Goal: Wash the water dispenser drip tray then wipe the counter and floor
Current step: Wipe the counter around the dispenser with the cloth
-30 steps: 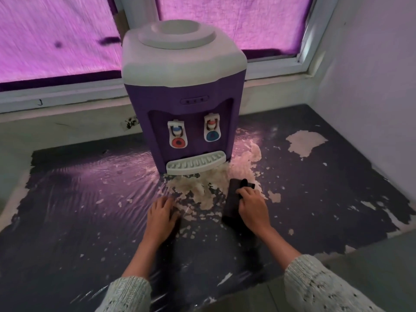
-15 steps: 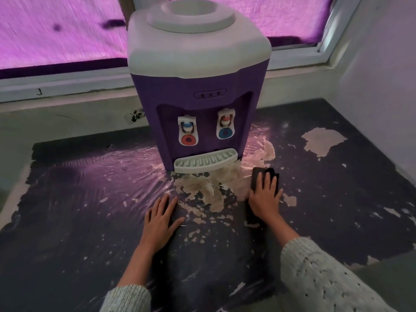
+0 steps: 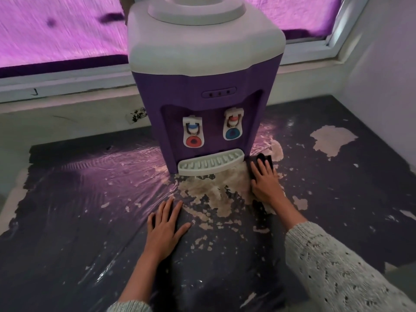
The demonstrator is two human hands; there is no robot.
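I am kneeling in what is looking like a worn corner of a home: a tabletop water dispenser (image 3: 203,86) is standing on a dark floor covering (image 3: 67,221) that is peeling in pale patches, under a window (image 3: 56,30) that is glowing pink through a curtain, beside a plain white wall (image 3: 382,64).

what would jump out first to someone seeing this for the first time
The purple water dispenser with a white top dominates the middle, standing before a window lit pink, with its pale slotted drip tray at the base. Below it, the dark counter covering is badly peeled, showing beige patches. The right hand presses flat on a dark cloth beside the tray, while the left hand rests flat on the counter.
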